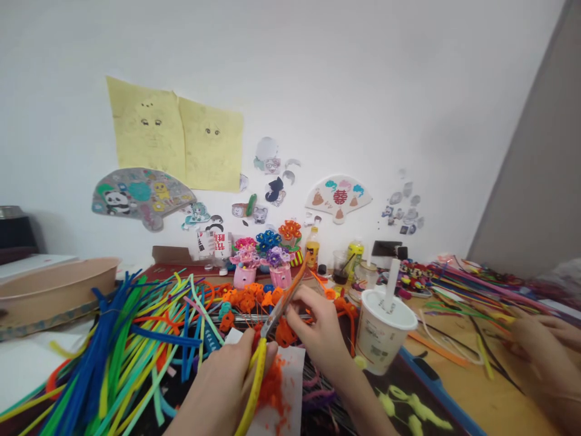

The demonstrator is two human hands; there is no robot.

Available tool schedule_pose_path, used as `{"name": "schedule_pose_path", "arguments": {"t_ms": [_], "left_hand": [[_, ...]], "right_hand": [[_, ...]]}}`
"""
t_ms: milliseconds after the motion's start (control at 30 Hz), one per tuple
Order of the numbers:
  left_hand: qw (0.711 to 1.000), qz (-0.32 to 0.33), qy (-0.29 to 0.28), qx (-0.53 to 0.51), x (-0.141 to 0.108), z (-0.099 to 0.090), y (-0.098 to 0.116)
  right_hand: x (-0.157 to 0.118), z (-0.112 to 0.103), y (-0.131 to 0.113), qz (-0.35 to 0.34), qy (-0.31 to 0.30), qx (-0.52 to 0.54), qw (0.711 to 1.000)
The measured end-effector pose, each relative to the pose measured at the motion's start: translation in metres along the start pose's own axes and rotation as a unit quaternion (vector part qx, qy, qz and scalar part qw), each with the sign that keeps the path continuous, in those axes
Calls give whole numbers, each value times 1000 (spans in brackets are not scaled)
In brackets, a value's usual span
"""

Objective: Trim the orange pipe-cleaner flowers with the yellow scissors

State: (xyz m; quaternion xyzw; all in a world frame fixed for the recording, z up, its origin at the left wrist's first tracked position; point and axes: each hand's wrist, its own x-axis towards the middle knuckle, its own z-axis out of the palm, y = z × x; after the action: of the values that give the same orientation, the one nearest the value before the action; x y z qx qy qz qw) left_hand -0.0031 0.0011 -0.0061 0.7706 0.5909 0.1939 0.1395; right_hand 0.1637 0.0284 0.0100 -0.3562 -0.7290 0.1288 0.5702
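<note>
My left hand [222, 378] is closed around scissors with a yellow handle [258, 384]. Their metal blades [273, 316] point up and away, alongside an orange pipe cleaner [296, 277]. My right hand [320, 327] pinches that pipe cleaner between thumb and fingers, its tip rising above the hand. Below both hands, orange fuzz clippings [272, 384] are scattered on a sheet of white paper [294, 369]. Several orange pipe-cleaner flowers [247, 300] lie just beyond the hands. The far end of the blades blurs into the orange.
Coloured pipe cleaners [131, 357] heap on the left beside a beige basin [59, 290]. A lidded paper cup [384, 333] with a straw stands right of my hand. Potted pipe-cleaner flowers [245, 275] and bottles [312, 245] line the back. Another person's hand [540, 339] is at far right.
</note>
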Motion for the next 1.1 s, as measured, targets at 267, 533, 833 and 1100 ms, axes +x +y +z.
{"name": "schedule_pose_path", "arguments": {"t_ms": [267, 533, 833, 1100], "left_hand": [[1000, 14, 2, -14, 4, 6, -2], [999, 30, -1, -18, 1, 4, -3], [999, 20, 12, -22, 1, 4, -2], [999, 17, -2, -40, 3, 10, -3]], "right_hand": [[1, -4, 3, -1, -1, 14, 1000], [1, -4, 6, 37, 25, 87, 995], [-1, -2, 7, 69, 34, 121, 990], [0, -4, 8, 114, 32, 244, 963]]}}
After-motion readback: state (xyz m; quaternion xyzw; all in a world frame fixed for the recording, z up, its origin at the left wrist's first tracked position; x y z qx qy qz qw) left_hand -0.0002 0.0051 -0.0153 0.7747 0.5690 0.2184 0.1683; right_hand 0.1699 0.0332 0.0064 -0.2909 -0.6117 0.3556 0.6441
